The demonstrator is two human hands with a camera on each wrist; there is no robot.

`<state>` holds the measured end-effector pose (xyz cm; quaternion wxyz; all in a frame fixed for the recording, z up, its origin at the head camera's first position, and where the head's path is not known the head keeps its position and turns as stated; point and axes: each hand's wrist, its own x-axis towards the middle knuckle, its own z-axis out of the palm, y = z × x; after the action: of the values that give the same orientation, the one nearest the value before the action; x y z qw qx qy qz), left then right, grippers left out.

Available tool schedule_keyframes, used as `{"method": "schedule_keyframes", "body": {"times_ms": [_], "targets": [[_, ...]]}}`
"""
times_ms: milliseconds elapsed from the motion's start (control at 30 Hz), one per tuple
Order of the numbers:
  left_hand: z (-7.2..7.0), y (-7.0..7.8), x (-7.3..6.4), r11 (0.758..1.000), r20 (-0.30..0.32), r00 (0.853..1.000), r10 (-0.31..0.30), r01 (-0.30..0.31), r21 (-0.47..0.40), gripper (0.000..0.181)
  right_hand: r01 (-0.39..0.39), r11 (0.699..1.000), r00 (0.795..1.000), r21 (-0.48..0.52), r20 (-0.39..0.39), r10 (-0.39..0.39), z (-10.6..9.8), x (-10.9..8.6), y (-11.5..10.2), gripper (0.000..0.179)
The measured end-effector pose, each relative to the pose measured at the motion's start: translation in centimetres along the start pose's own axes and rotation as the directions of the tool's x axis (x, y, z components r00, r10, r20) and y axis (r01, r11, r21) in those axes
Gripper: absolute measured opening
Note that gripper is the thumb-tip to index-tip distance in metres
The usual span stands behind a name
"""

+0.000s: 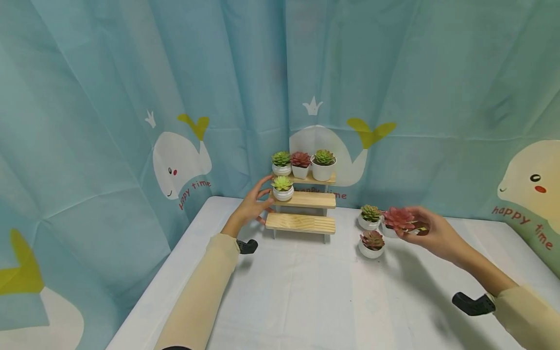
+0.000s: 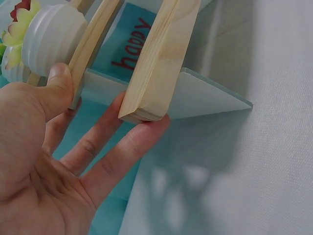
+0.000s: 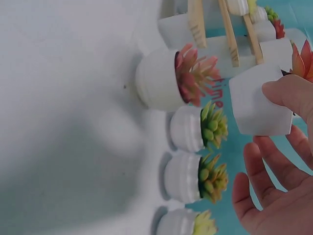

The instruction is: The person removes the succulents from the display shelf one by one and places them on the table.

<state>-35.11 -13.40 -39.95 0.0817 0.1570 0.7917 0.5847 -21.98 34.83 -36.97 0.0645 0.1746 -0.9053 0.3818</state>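
Note:
My right hand grips a red succulent in a white, angular pot, thumb on its side and fingers below it in the right wrist view. At the left end of a three-tier wooden stand, my left hand rests with spread fingers. In the left wrist view its fingertips touch the end of the bottom plank, and the thumb lies by the middle plank, near a white round pot. That pot holds a light green succulent.
Along the top tier stand a green succulent, a red one and another green one. Right of the stand, a reddish succulent and a green one sit on the white table. A blue whale-print curtain hangs behind.

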Motion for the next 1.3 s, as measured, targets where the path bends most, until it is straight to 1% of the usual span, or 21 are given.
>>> {"method": "schedule_keyframes", "body": {"times_ms": [300,367,533,600,733,1067,1300], "targets": [[0.0,0.0,0.0,1.0,0.001,1.0,-0.004,0.004,0.002,0.073,-0.056,0.998,0.998,0.006,-0.014,0.056,0.3,-1.4,2.0,0.059],[0.0,0.2,0.0,1.0,-0.002,1.0,-0.006,0.006,-0.001,0.072,-0.058,0.998,0.998,0.005,-0.028,0.058,0.6,-1.6,2.5,0.058],[0.1,0.3,0.0,1.0,-0.005,1.0,-0.01,0.01,-0.007,0.071,-0.042,0.998,0.998,0.055,-0.052,0.044,1.2,-2.1,3.7,0.055],[0.0,0.3,0.0,1.0,-0.005,1.0,-0.013,0.013,-0.007,0.072,-0.037,0.996,0.998,0.075,-0.055,0.041,1.5,-2.2,4.2,0.056],[0.1,0.2,0.0,1.0,-0.007,1.0,-0.019,0.019,-0.004,0.072,-0.047,0.996,0.997,0.075,-0.064,0.052,1.9,-2.5,4.8,0.06],[0.0,0.2,-0.1,1.0,-0.004,1.0,-0.006,0.006,0.01,0.072,-0.139,0.986,0.99,0.094,-0.023,0.142,2.9,-2.7,6.0,0.06],[0.0,0.2,0.0,1.0,-0.003,1.0,-0.008,0.008,0.008,0.071,-0.141,0.986,0.99,0.086,0.005,0.142,3.5,-2.8,6.4,0.06]]}}
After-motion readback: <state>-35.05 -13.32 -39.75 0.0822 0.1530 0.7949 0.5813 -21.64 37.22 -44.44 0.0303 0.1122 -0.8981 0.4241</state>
